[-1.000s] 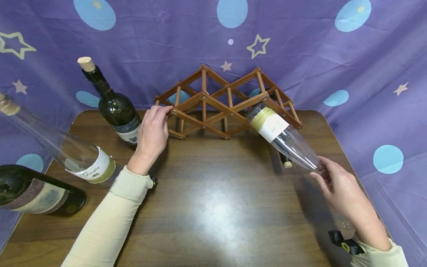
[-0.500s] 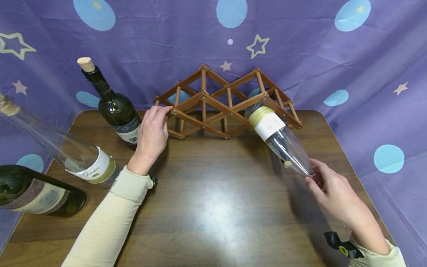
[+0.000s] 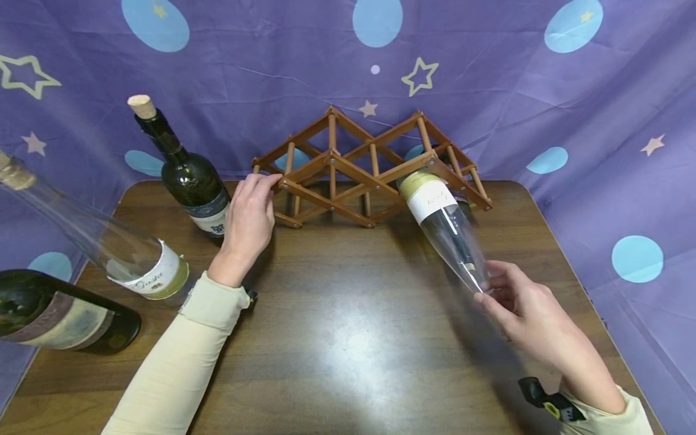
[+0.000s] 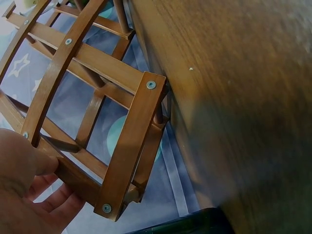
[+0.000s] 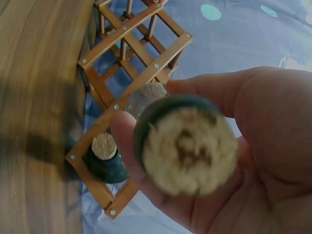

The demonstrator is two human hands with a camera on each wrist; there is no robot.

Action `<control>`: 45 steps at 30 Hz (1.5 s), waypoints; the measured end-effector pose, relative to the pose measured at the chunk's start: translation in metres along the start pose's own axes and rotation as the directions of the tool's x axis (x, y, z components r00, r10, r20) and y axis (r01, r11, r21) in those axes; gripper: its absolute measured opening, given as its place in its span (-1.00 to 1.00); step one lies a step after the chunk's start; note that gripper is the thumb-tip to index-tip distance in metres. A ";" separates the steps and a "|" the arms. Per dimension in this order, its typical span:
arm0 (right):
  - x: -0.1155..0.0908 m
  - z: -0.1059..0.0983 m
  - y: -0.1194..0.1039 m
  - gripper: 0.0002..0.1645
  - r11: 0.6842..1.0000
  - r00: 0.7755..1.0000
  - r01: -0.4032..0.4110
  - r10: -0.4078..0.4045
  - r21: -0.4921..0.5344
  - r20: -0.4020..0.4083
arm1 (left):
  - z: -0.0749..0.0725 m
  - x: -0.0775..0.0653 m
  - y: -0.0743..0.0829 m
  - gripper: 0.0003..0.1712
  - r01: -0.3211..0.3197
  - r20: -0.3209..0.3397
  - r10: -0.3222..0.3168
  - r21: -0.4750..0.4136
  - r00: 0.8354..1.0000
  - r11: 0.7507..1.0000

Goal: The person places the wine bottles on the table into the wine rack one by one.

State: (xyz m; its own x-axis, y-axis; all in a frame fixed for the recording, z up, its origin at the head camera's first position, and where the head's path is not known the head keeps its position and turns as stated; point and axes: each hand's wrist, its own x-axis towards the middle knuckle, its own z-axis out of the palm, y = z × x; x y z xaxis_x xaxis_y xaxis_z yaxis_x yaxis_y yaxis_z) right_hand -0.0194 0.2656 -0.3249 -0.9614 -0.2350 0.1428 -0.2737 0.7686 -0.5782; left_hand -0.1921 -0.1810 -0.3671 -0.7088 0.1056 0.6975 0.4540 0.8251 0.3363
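My left hand [image 3: 250,211] grips the left end of a brown wooden folding wine rack [image 3: 354,171]; in the left wrist view its thumb and fingers pinch a slat [image 4: 78,183]. With my right hand [image 3: 524,308] I hold a clear glass wine bottle [image 3: 447,232] by the neck, tilted, its labelled base end at the rack's lower right opening. The right wrist view shows the held bottle's cork [image 5: 192,151] close up between thumb and fingers. A dark bottle [image 5: 105,168] with a cork lies in the rack, partly hidden behind the clear one in the head view.
On the left of the wooden table [image 3: 326,314] stand a dark green corked bottle [image 3: 190,178], close to my left hand, a clear corked bottle [image 3: 141,266] and another dark bottle [image 3: 70,311]. A purple patterned cloth [image 3: 304,54] hangs right behind the rack.
My right hand has moved left and slightly down, swinging the clear bottle's neck nearer in line with the rack opening. The left hand and the rack stay in place.
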 end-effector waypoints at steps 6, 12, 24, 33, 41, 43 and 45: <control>0.006 0.006 -0.005 -0.41 0.998 1.000 -0.003 0.004 0.063 -0.009 | 0.000 -0.001 0.000 -0.67 0.010 0.003 -0.010 0.003 1.000 1.000; 0.014 0.010 -0.011 -0.48 0.996 1.000 -0.029 0.030 0.079 -0.007 | -0.001 -0.001 0.000 -0.67 0.012 0.001 -0.012 0.002 1.000 1.000; 0.036 0.015 -0.019 -0.47 0.992 0.998 -0.068 0.068 0.104 0.004 | -0.001 -0.001 0.000 -0.66 0.000 0.008 0.000 0.008 1.000 1.000; 0.053 0.021 -0.027 -0.43 0.990 0.992 -0.121 0.123 0.065 -0.014 | -0.001 0.000 0.000 -0.67 0.002 0.009 -0.002 0.006 1.000 1.000; 0.064 0.024 -0.033 -0.36 0.985 0.988 -0.153 0.152 0.078 0.021 | 0.000 0.000 -0.001 -0.68 -0.005 0.006 0.005 0.008 1.000 1.000; 0.067 0.025 -0.035 -0.36 0.986 0.989 -0.151 0.151 0.067 0.008 | 0.000 0.000 -0.001 -0.68 -0.005 0.004 0.005 0.010 1.000 1.000; 0.069 0.026 -0.036 -0.35 0.986 0.988 -0.151 0.151 0.073 0.002 | 0.000 0.000 -0.001 -0.67 -0.005 0.004 0.005 0.011 1.000 1.000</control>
State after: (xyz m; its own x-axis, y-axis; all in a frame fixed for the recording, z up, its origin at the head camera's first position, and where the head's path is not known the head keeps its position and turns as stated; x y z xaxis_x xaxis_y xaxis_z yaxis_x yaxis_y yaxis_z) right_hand -0.0750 0.2065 -0.3148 -0.9917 -0.1171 0.0522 -0.1227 0.7500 -0.6499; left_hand -0.1922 -0.1819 -0.3676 -0.7086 0.1113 0.6968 0.4512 0.8307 0.3261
